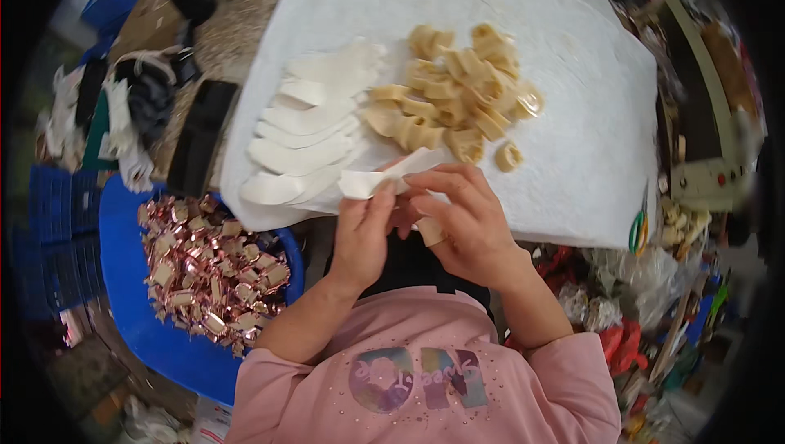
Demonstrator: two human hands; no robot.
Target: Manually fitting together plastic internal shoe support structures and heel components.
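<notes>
At the near edge of the white-covered table, my left hand (365,227) pinches a curved white strip (356,185) between thumb and fingers. My right hand (470,219) is curled in close against the strip's other end, its fingertips on it. Under that hand shows a small tan piece (431,231); whether it is gripped or wrapped on a finger I cannot tell. A fanned stack of similar white strips (302,154) lies just left of my hands. Beyond them is a heap of tan rolled strips (466,84), with a single roll (509,156) apart at its right.
Left of the table, a blue tub (123,280) holds many shiny pinkish metal pieces (213,268). A black oblong object (200,137) lies by the table's left edge. Green-handled scissors (638,231) are at the right edge. Plastic bags (646,280) and scraps crowd the lower right.
</notes>
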